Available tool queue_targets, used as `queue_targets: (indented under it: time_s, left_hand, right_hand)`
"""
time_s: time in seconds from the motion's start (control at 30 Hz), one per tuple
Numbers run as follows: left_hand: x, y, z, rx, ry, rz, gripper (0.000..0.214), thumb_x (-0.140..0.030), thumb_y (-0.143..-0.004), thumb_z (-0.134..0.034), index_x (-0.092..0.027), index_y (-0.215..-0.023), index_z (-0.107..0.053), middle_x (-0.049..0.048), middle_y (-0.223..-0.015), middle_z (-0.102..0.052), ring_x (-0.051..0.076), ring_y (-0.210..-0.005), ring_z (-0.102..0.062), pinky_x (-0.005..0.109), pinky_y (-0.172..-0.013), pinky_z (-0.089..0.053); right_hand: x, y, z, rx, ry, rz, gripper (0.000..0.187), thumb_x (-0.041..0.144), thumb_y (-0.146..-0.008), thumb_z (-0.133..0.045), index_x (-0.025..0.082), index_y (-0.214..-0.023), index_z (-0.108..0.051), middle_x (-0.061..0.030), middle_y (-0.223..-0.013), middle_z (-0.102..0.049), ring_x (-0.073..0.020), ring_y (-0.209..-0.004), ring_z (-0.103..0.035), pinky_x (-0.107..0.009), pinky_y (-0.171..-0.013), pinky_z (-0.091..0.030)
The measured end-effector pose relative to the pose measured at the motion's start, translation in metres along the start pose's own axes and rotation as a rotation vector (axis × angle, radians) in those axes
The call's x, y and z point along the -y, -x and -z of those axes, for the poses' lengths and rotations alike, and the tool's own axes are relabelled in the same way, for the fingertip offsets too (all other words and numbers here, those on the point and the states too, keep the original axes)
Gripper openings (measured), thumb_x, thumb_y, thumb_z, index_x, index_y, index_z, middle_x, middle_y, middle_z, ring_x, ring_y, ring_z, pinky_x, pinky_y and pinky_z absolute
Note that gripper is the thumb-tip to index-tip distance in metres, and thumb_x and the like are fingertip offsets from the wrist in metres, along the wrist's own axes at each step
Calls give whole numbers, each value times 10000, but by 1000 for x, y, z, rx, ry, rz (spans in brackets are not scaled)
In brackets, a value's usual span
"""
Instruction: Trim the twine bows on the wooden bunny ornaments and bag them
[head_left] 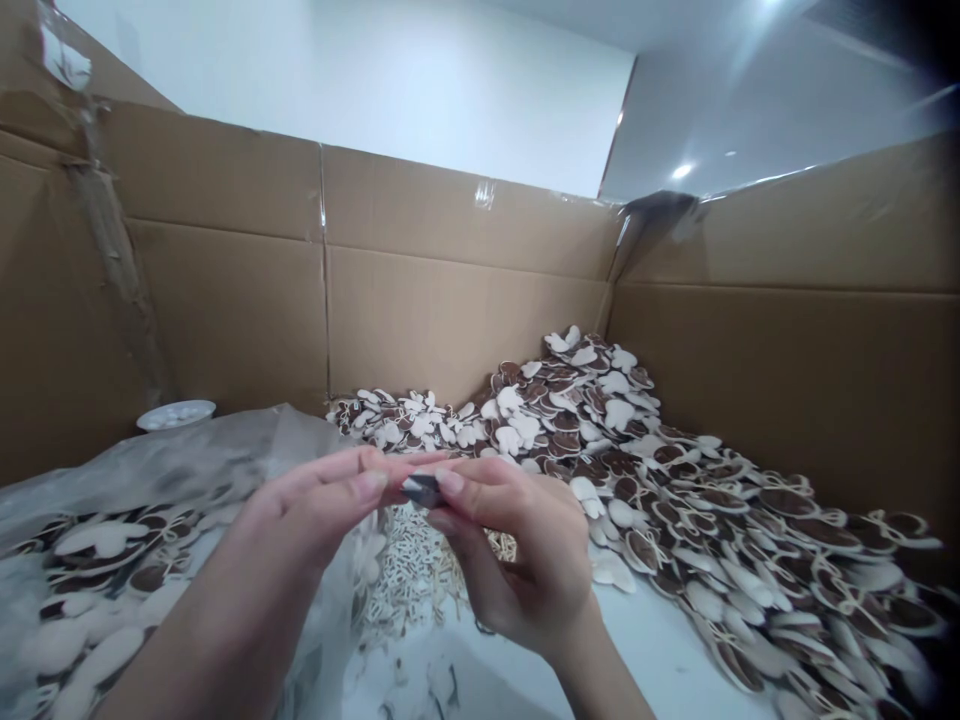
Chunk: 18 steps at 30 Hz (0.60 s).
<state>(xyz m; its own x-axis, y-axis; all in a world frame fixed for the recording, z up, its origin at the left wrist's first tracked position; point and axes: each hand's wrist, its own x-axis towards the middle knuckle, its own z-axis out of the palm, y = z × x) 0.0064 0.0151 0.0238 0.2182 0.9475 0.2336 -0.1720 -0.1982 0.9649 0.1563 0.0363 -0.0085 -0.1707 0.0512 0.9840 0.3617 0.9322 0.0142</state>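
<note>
My left hand (pixel 330 505) and my right hand (pixel 521 530) meet in the middle of the head view, above the white work surface. Between their fingertips is a small dark grey piece (pixel 421 489) with a pale shiny streak; its kind is not clear. My right thumb and forefinger pinch its right end. At its left end, my left thumb and fingers are closed, hiding part of it. Below the hands lie a heap of small white pieces (pixel 409 570) and cream bow-like bits (pixel 501 545).
Brown-and-white animal-shaped fabric pieces with cream bows (pixel 615 440) are heaped from the back down the right side. More lie at left, partly under clear plastic sheeting (pixel 225 450). A white dish (pixel 176 414) stands at back left. Cardboard walls (pixel 465 310) surround the white surface (pixel 637 640).
</note>
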Motion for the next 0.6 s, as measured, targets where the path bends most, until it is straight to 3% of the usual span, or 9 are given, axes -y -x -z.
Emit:
queue_targets:
  time_s: [0.13,0.33,0.47,0.6]
  left_hand:
    - [9,-9,10,53,35,10,325,-509,-602,-713,-204,-713,-742,51,-989,-746,329,-1093,-595,407,-894,-501]
    - [-6,1,-3,45,66,183,159,-369,-716,-659,-228,-728,-732,9,-1047,-734,272,-1202,-532,356,-1029,-398]
    - [-8,5,-10,-7,118,124,171,-396,-711,-681,-243,-634,-692,-22,-972,-748,242,-1168,-556,289,-924,-466]
    - [-6,5,-14,-44,115,42,168,-395,-734,-662,-254,-648,-695,-34,-889,-750,217,-1075,-603,260,-860,-489]
  right_hand:
    - [1,0,0,-11,-14,-1,152,13,-811,-569,133,-904,-579,-77,-745,-692,-150,-667,-668,-228,-500,-540]
    - [4,-1,5,15,-33,-17,132,26,-823,-571,128,-908,-574,-77,-740,-683,-157,-680,-666,-230,-516,-547]
    - [4,0,6,15,2,-20,111,30,-823,-578,119,-890,-579,-74,-720,-674,-162,-672,-667,-237,-516,-550]
    - [4,-1,4,23,-38,-21,160,-14,-808,-566,107,-911,-577,-114,-840,-702,-173,-776,-683,-247,-574,-567]
